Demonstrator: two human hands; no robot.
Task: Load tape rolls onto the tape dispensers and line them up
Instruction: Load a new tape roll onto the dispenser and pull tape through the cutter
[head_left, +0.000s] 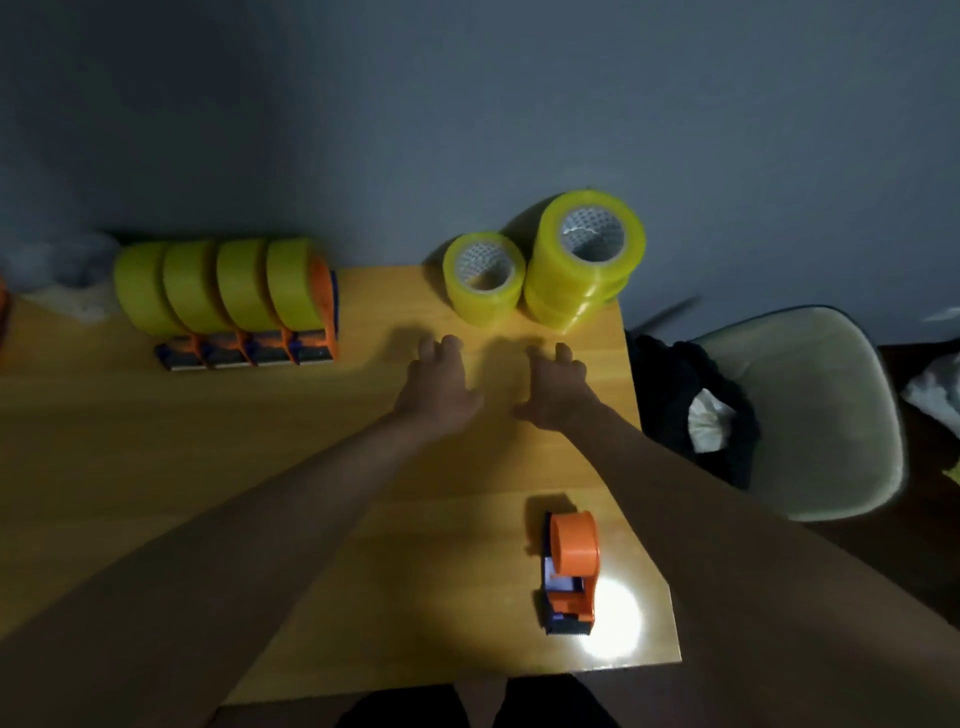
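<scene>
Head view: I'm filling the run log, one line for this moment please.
left hand open | right hand open | empty dispenser near | loose tape rolls ahead

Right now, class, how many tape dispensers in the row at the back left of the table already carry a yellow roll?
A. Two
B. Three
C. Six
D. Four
D: four loaded dispensers stand side by side there, while one empty dispenser sits apart near the front edge.

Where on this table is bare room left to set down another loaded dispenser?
Bare wood right of the loaded row, before the loose rolls, and on the near-left table. Crowded: the far right corner, and beside the empty dispenser.
</scene>
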